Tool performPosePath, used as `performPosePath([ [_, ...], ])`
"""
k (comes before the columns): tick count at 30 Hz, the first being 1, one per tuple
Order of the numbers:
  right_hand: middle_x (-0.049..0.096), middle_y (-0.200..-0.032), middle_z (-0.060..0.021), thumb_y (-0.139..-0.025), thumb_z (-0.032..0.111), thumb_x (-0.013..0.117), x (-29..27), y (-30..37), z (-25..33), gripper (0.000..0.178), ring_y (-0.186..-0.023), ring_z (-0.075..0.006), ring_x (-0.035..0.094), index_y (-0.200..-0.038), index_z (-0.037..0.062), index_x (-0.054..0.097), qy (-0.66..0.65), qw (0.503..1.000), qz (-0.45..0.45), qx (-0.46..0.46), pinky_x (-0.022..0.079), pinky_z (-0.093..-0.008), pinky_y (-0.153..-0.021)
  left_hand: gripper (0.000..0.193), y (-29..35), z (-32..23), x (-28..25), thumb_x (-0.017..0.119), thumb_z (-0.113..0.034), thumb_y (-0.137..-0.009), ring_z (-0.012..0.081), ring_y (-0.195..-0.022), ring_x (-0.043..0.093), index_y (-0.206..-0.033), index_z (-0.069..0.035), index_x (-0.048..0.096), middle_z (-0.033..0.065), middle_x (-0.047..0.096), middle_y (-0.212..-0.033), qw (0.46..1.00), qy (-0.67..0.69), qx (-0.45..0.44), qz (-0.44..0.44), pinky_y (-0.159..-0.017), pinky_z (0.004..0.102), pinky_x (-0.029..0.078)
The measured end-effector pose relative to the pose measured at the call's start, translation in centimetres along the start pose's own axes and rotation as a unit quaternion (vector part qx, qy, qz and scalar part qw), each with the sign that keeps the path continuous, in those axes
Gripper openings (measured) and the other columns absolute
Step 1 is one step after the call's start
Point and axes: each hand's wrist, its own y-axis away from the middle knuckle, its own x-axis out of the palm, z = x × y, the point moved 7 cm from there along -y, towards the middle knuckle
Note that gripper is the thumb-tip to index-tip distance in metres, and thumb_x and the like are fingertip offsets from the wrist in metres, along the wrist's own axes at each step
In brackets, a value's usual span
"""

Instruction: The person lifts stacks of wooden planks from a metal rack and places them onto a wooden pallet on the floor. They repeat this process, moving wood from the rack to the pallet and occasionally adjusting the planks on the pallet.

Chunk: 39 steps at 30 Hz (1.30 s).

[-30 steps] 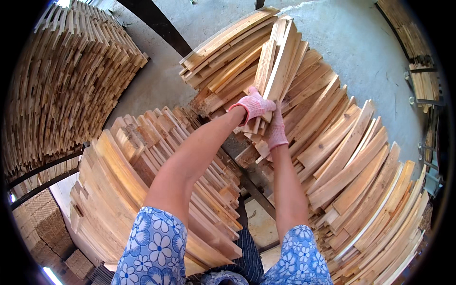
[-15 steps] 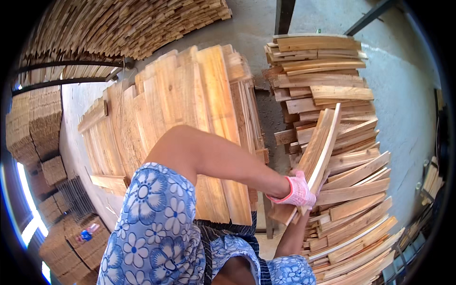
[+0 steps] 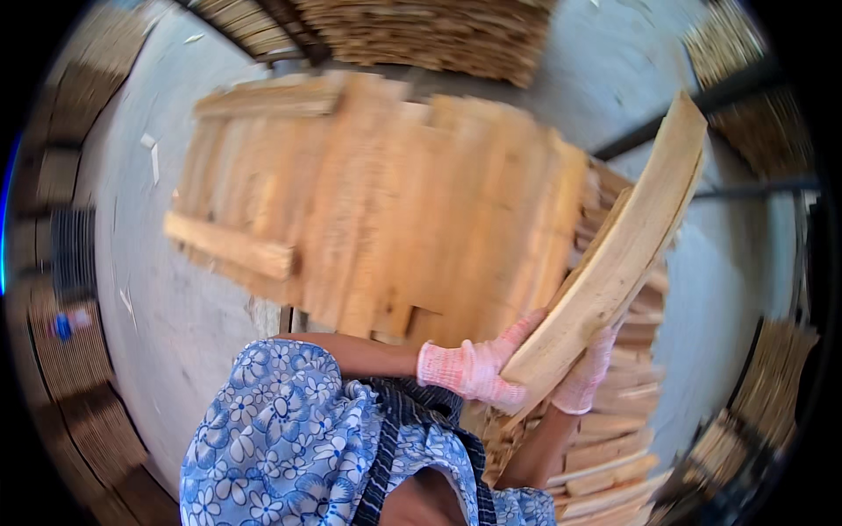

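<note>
Both hands wear pink-and-white knit gloves and grip a small bundle of wooden boards (image 3: 614, 272), slanting up to the right. My left hand (image 3: 482, 368) is closed on the lower left edge, near the bottom end. On the right side of the bundle, my right hand (image 3: 589, 373) is wrapped around it, its fingers partly hidden by the wood. A second board (image 3: 605, 230) shows behind the front one; how many are held I cannot tell. To the left, a broad pile of boards (image 3: 377, 202) lies side by side, with loose planks across its left end.
Beneath and right of my hands is a stack of loose boards (image 3: 614, 456). A tall wood stack (image 3: 438, 35) stands at the back, near dark metal posts (image 3: 645, 136). Bundled wood stacks (image 3: 92, 430) line the left side. Grey floor (image 3: 149, 263) has scattered scraps.
The view has swung right-to-left across the piles. My hands have lifted the boards off the right stack and moved left with them, nearer the broad pile. The boards' broad face now shows.
</note>
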Motion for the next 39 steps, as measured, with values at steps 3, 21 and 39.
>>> performPosePath([
  [3,0.031,-0.164,-0.0153,-0.100,0.037,0.067,10.9,-0.1,-0.8,0.093,-0.143,-0.0279,0.039,-0.166,0.0023,0.013,-0.001,0.996,0.091,0.001,0.031,-0.0400,-0.121,0.122,7.3,-0.7,-5.7,0.078,-0.028,-0.086,0.0182,-0.064,0.070,-0.165,-0.016,-0.015,0.0168,0.072,-0.111,0.993,0.030,-0.081,-0.081,-0.052,0.0305,0.057],
  [21,0.063,-0.123,-0.0083,-0.100,0.024,0.069,25.3,4.4,-8.1,0.068,-0.094,-0.0129,0.058,-0.157,0.0070,0.036,0.216,0.958,0.177,0.061,0.051,-0.0272,-0.071,0.069,33.6,1.1,-31.5,0.073,-0.034,-0.086,0.0481,-0.140,0.042,-0.149,-0.021,0.048,0.0309,0.038,-0.154,0.658,-0.396,-0.334,-0.547,-0.112,0.0518,0.042],
  [39,0.055,-0.126,-0.0280,-0.095,0.045,0.068,-7.2,-4.5,6.5,0.071,-0.110,-0.0473,0.061,-0.157,0.0271,0.040,0.664,0.720,-0.171,-0.105,0.052,-0.0532,-0.093,0.100,17.3,-0.8,-35.3,0.074,-0.045,-0.083,0.0534,-0.125,0.056,-0.164,-0.019,0.020,0.0352,0.038,-0.148,0.611,-0.402,-0.353,-0.584,-0.097,0.0570,0.052],
])
